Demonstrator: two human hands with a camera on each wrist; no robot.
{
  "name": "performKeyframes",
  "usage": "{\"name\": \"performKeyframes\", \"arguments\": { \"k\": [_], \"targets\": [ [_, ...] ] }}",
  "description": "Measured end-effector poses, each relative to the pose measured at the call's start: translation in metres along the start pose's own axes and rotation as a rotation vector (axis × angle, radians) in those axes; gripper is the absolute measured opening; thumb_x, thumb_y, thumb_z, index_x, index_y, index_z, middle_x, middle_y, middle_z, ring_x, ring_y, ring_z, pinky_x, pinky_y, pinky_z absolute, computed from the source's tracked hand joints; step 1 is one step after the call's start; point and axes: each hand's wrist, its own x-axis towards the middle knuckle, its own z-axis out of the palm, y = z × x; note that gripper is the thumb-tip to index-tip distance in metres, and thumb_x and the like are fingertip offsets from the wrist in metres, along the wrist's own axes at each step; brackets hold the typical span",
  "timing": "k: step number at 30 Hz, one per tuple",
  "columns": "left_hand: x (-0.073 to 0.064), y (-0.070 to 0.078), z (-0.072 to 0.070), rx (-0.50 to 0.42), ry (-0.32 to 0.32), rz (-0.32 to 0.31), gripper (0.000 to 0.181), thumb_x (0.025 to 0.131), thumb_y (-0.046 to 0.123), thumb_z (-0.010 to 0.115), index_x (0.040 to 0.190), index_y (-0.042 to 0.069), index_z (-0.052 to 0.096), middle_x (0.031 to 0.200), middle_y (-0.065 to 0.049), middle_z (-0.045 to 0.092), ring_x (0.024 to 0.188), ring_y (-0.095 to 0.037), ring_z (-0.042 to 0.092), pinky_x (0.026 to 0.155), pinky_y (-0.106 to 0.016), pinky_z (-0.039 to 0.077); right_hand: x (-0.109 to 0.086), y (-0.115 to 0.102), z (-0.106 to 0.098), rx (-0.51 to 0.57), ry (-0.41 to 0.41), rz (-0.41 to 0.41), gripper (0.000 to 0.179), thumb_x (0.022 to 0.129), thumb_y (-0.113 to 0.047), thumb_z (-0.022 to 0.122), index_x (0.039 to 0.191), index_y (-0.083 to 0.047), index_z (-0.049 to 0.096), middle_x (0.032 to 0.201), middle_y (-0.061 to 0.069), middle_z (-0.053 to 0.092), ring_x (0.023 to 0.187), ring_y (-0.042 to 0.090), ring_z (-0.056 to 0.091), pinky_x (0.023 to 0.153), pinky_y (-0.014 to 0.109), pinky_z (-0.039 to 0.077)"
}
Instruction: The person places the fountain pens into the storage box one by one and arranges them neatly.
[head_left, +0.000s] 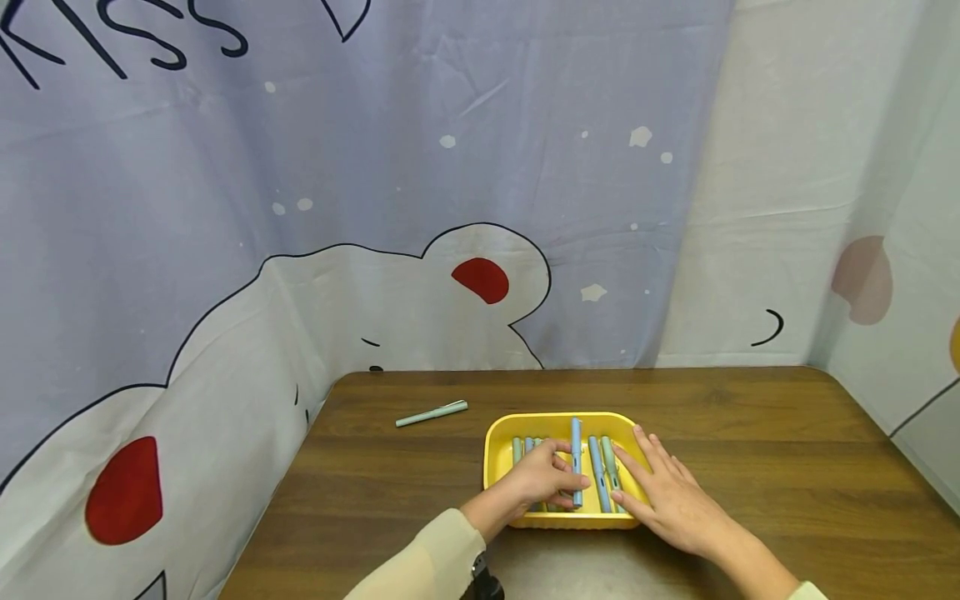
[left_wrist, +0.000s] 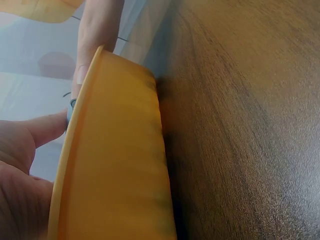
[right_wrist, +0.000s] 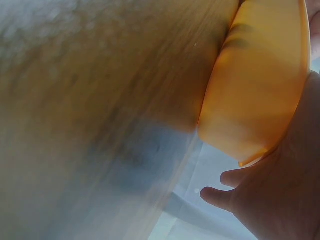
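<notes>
A yellow tray (head_left: 555,521) sits on the wooden table with several blue and green pens in it. My left hand (head_left: 542,477) reaches over the tray and pinches a blue pen (head_left: 576,454) between thumb and fingers; the pen points away from me. To its right lie another blue pen (head_left: 600,477) and a green pen (head_left: 611,462). My left hand partly hides the pens on the left side. With fingers spread, my right hand (head_left: 675,504) rests at the tray's right rim, its thumb reaching inside near the green pen. In the right wrist view the tray's wall (right_wrist: 255,85) lies beside the right hand (right_wrist: 270,195).
A pale green pen (head_left: 431,414) lies alone on the table (head_left: 375,500), left of the tray and farther back. A printed curtain (head_left: 480,167) hangs behind the table and along its sides. A dark device (head_left: 483,579) is strapped to the left wrist.
</notes>
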Motion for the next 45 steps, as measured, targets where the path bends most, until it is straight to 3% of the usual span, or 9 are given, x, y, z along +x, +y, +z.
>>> {"name": "performKeyframes", "arguments": {
  "k": [18,29,37,45],
  "targets": [
    [0.011,-0.001,0.014,0.117,0.001,-0.102,0.058,0.092,0.012,0.076,0.139,-0.010,0.049,0.081,-0.010,0.067,0.056,-0.013,0.065,0.058,-0.029,0.059,0.000,0.000,0.001,0.016,-0.004,-0.005,0.064,0.102,-0.048,0.057,0.154,-0.014,0.044,0.165,0.024,0.019,0.147,0.051,0.026,0.106,0.073,0.031],
    [0.012,0.001,0.022,0.178,0.012,-0.106,0.062,0.090,0.011,0.077,0.140,-0.012,0.048,0.078,-0.011,0.066,0.048,-0.010,0.057,0.046,-0.020,0.052,0.000,0.000,0.000,0.010,-0.003,-0.010,0.063,0.102,-0.049,0.056,0.153,-0.014,0.046,0.166,0.024,0.019,0.147,0.050,0.026,0.106,0.073,0.032],
    [0.013,0.005,0.026,0.226,0.043,-0.103,0.053,0.087,0.009,0.080,0.129,-0.010,0.053,0.079,-0.010,0.062,0.046,-0.009,0.057,0.049,-0.023,0.055,0.000,0.002,0.001,0.013,-0.001,-0.013,0.064,0.102,-0.051,0.054,0.154,-0.014,0.046,0.166,0.023,0.018,0.147,0.050,0.026,0.106,0.072,0.032],
    [0.012,0.010,0.029,0.275,0.038,-0.116,0.053,0.088,0.010,0.080,0.129,-0.011,0.054,0.078,-0.009,0.062,0.046,-0.009,0.059,0.048,-0.023,0.054,0.000,0.002,0.000,0.016,-0.005,-0.012,0.064,0.102,-0.052,0.053,0.153,-0.014,0.046,0.166,0.024,0.018,0.147,0.051,0.026,0.106,0.071,0.033]
  ]
}}
